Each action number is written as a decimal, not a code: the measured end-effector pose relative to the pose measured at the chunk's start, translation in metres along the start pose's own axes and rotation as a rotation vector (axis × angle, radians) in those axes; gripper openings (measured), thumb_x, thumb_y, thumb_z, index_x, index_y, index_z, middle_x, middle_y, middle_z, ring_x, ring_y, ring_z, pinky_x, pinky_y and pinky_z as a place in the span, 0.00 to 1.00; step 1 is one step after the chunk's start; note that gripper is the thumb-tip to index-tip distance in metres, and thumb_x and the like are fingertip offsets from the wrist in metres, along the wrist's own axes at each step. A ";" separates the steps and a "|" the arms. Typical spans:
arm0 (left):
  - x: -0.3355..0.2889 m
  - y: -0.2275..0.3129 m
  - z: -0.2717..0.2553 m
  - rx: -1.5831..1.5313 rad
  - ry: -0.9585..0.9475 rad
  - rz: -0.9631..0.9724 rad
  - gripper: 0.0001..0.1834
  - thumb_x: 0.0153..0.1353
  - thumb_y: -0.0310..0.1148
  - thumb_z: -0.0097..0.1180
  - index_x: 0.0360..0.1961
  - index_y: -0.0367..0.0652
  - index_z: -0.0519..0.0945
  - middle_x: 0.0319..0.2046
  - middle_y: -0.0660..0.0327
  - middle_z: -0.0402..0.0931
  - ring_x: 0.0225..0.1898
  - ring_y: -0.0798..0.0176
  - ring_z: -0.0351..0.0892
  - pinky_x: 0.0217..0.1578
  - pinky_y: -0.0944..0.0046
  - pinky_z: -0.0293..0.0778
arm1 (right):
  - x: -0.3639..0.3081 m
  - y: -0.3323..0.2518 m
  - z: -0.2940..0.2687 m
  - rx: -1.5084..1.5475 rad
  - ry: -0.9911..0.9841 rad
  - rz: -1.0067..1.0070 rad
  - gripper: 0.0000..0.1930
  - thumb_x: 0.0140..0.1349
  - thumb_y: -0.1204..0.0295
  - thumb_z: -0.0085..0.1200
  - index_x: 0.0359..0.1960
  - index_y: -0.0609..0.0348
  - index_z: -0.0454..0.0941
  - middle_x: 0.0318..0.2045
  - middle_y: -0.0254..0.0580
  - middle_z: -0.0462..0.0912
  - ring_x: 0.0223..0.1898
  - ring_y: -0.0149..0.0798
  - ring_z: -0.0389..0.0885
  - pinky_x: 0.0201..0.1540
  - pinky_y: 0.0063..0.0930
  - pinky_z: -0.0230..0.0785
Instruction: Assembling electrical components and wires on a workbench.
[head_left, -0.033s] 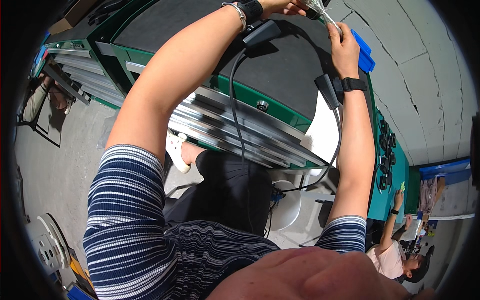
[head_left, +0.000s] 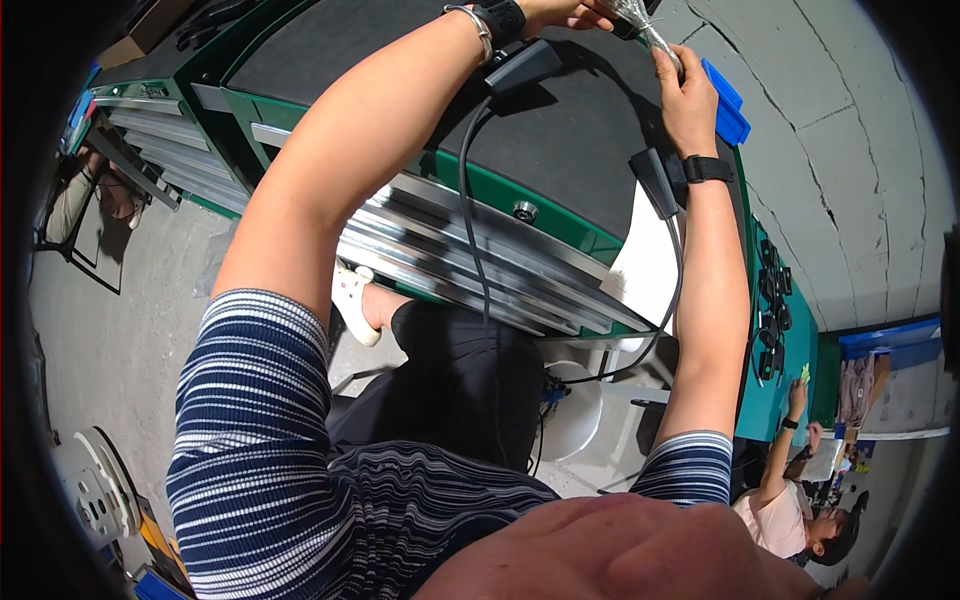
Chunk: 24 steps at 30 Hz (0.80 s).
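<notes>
Transparent bundle (head_left: 652, 31) is between both hands; the right hand (head_left: 690, 105) pinches its near end in the fingers; whether the left hand (head_left: 560, 12) grasps it, I cannot tell.

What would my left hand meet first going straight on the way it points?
Your left hand would probably meet the shiny, crinkled bundle held in your right hand; depth is unclear, so it may already be touching.

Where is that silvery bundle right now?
In the head view, the silvery bundle is at the top edge, right of centre, held by the right hand with the left hand nearby.
</notes>
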<state>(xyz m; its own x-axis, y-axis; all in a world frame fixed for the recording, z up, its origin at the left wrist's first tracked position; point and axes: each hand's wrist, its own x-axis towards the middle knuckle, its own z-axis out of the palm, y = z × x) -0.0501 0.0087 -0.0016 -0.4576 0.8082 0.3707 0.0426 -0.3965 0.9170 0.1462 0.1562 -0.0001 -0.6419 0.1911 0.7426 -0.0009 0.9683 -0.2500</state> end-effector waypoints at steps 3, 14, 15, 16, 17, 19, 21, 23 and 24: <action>0.002 -0.001 0.000 -0.020 -0.013 0.064 0.17 0.74 0.43 0.55 0.43 0.38 0.79 0.29 0.62 0.79 0.28 0.69 0.81 0.31 0.70 0.78 | -0.001 0.001 0.002 0.033 -0.021 0.008 0.19 0.73 0.55 0.56 0.48 0.61 0.81 0.30 0.47 0.84 0.31 0.45 0.81 0.38 0.35 0.72; -0.002 0.004 0.002 0.058 -0.056 0.102 0.13 0.74 0.37 0.54 0.50 0.38 0.77 0.35 0.62 0.81 0.32 0.69 0.82 0.33 0.70 0.76 | -0.002 0.012 0.006 0.025 -0.071 0.003 0.20 0.71 0.54 0.59 0.51 0.60 0.82 0.35 0.47 0.86 0.37 0.45 0.84 0.43 0.35 0.74; -0.002 0.004 0.003 0.045 -0.074 0.102 0.12 0.74 0.36 0.53 0.51 0.39 0.76 0.35 0.62 0.81 0.33 0.69 0.82 0.34 0.70 0.76 | -0.002 0.014 0.006 0.010 -0.095 0.019 0.21 0.70 0.54 0.60 0.51 0.60 0.82 0.36 0.48 0.86 0.38 0.45 0.85 0.43 0.36 0.74; -0.002 0.003 0.003 0.033 -0.092 0.101 0.12 0.74 0.34 0.52 0.52 0.40 0.76 0.36 0.62 0.82 0.33 0.70 0.81 0.35 0.69 0.76 | -0.002 0.015 0.007 0.016 -0.087 0.010 0.21 0.70 0.54 0.60 0.51 0.60 0.82 0.36 0.48 0.86 0.38 0.45 0.85 0.43 0.36 0.74; -0.001 0.001 0.004 0.033 -0.091 0.101 0.12 0.74 0.34 0.52 0.52 0.40 0.76 0.36 0.62 0.82 0.33 0.70 0.81 0.35 0.69 0.76 | -0.002 0.015 0.007 -0.002 -0.112 0.010 0.23 0.68 0.53 0.62 0.51 0.60 0.82 0.37 0.48 0.86 0.39 0.45 0.85 0.44 0.36 0.74; 0.001 -0.002 0.004 -0.007 -0.099 0.081 0.10 0.73 0.31 0.51 0.53 0.42 0.76 0.36 0.63 0.81 0.34 0.70 0.81 0.36 0.68 0.77 | -0.002 0.016 0.007 -0.019 -0.137 0.009 0.24 0.66 0.52 0.64 0.51 0.60 0.82 0.38 0.48 0.85 0.40 0.45 0.85 0.44 0.36 0.74; 0.004 -0.006 0.003 -0.004 -0.113 0.090 0.10 0.73 0.29 0.51 0.52 0.42 0.76 0.35 0.63 0.81 0.33 0.70 0.80 0.36 0.68 0.77 | -0.004 0.015 0.008 -0.022 -0.211 -0.036 0.26 0.64 0.50 0.66 0.50 0.61 0.82 0.39 0.48 0.85 0.41 0.45 0.84 0.46 0.36 0.75; 0.006 -0.009 0.002 0.000 -0.129 0.099 0.10 0.72 0.28 0.50 0.52 0.42 0.76 0.35 0.63 0.81 0.33 0.71 0.80 0.36 0.67 0.77 | -0.003 0.014 0.007 -0.015 -0.236 -0.029 0.27 0.62 0.49 0.67 0.50 0.61 0.82 0.37 0.47 0.86 0.40 0.45 0.85 0.46 0.36 0.75; 0.006 -0.010 0.002 -0.014 -0.141 0.101 0.10 0.71 0.27 0.51 0.51 0.41 0.77 0.34 0.63 0.80 0.32 0.71 0.79 0.35 0.68 0.76 | -0.003 0.014 0.007 0.004 -0.284 0.028 0.28 0.62 0.48 0.66 0.50 0.61 0.82 0.37 0.47 0.86 0.39 0.45 0.85 0.45 0.36 0.75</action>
<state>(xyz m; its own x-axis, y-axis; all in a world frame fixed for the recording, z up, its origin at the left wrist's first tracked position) -0.0518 0.0183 -0.0082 -0.3222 0.8166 0.4789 0.0692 -0.4842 0.8722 0.1429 0.1678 -0.0106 -0.8306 0.1645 0.5320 0.0171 0.9625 -0.2709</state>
